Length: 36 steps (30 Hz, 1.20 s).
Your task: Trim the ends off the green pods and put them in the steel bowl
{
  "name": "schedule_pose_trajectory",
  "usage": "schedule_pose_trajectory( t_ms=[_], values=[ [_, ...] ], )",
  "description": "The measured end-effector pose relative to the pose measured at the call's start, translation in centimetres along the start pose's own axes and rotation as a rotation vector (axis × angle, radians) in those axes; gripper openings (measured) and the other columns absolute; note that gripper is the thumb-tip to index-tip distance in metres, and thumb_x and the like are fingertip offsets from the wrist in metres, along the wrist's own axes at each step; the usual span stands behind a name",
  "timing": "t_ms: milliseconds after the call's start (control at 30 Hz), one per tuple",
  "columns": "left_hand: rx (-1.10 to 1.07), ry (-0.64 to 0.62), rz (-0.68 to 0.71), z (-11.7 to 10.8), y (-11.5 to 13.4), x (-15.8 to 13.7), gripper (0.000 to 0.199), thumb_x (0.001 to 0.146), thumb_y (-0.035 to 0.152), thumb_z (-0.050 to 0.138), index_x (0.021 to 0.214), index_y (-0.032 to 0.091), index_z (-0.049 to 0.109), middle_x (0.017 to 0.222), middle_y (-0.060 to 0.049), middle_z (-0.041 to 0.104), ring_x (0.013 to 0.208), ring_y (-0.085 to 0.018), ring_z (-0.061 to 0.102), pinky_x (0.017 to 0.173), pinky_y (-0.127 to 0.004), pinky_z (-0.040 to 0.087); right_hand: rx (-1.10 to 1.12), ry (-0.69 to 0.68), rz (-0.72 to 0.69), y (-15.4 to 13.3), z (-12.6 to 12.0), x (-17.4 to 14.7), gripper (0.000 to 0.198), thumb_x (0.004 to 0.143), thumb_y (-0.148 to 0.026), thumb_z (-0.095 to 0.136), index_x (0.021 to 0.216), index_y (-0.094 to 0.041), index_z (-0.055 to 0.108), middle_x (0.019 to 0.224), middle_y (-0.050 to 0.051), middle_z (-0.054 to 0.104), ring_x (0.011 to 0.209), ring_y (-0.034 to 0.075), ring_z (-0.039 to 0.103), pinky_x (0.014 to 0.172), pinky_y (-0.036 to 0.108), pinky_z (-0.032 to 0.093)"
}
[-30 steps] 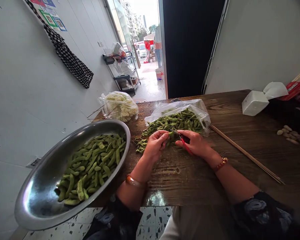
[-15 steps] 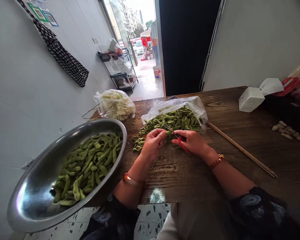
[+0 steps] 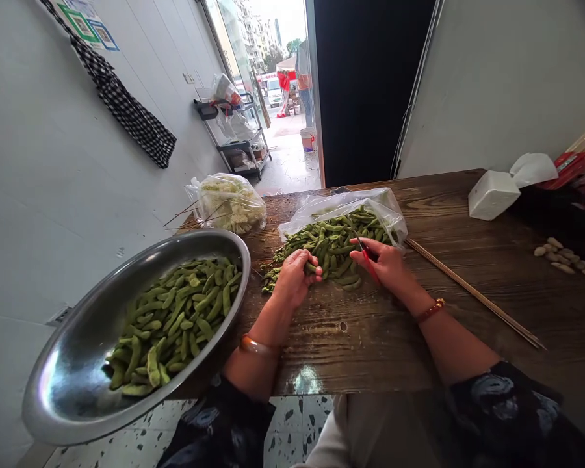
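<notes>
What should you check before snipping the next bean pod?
1. Scissors held in the right hand: ok, red handles in the grip.
2. Blades open or closed: cannot tell, too small.
3. Left hand on a pod from the bean pile: ok, fingers curl on pods at the pile's near edge.
4. Left fingers apart from the blades: ok, a gap of pods lies between the hands.
5. Metal bowl beside the left arm, with room: ok, partly filled.
6. Bowl steady: not ok, it overhangs the table edge.
</notes>
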<state>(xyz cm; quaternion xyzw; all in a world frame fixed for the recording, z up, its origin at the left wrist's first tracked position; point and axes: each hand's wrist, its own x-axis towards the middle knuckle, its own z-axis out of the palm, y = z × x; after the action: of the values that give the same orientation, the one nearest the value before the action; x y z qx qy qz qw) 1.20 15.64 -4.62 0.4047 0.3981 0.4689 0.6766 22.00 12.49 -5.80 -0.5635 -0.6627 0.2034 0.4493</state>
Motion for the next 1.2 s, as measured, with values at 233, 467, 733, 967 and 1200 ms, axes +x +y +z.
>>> schedule_pose_trajectory(
  t_ms=[233,467,733,967,1200],
  values=[
    [0.89,0.105,0.326,-0.1,-1.2,0.5,0.007,0.071,0.022,0.068,0.069,0.017,0.064,0.057,0.002,0.052,0.055,-0.011,0.044,0.055,-0.023,0.031,-0.029,-0.013,-0.04,0.3,0.6,0.0,0.053,0.083,-0.058,0.056,0.113,-0.016,0.068,0.063,0.0,0.061,0.055,0.014,0.051,0.053,0.025,0.04],
    [1.152,0.137,0.361,-0.2,-1.4,0.7,0.009,0.067,0.014,0.068,0.064,0.019,0.062,0.057,0.002,0.05,0.056,-0.013,0.042,0.057,-0.025,0.026,-0.059,-0.033,-0.046,0.8,1.0,0.0,0.053,0.082,-0.057,0.058,0.113,-0.016,0.068,0.068,0.002,0.064,0.059,0.015,0.054,0.057,0.026,0.042],
    [1.029,-0.004,0.446,0.7,-1.5,0.0,0.004,0.069,0.017,0.066,0.071,0.017,0.062,0.056,0.005,0.047,0.056,-0.01,0.04,0.057,-0.023,0.028,0.326,-0.07,0.071,0.2,1.2,0.2,0.052,0.076,-0.04,0.067,0.122,-0.017,0.06,0.08,0.003,0.069,0.068,0.015,0.06,0.065,0.027,0.048],
    [0.918,-0.089,0.379,2.0,-1.4,-1.1,0.006,0.068,0.019,0.068,0.068,0.016,0.063,0.057,0.004,0.048,0.056,-0.009,0.038,0.056,-0.023,0.027,0.495,-0.114,0.103,-0.2,1.3,0.2,0.048,0.073,-0.029,0.067,0.119,-0.017,0.059,0.076,0.0,0.065,0.066,0.012,0.057,0.066,0.027,0.048],
    [0.498,-0.286,0.019,2.0,-0.7,-1.7,0.043,0.074,0.054,0.065,0.079,0.012,0.067,0.05,0.005,0.039,0.045,-0.005,0.027,0.045,-0.022,0.016,0.603,-0.211,0.098,-1.4,0.4,-0.1,0.045,0.073,-0.026,0.064,0.117,-0.019,0.058,0.081,0.0,0.064,0.068,0.012,0.057,0.064,0.026,0.047]
  ],
)
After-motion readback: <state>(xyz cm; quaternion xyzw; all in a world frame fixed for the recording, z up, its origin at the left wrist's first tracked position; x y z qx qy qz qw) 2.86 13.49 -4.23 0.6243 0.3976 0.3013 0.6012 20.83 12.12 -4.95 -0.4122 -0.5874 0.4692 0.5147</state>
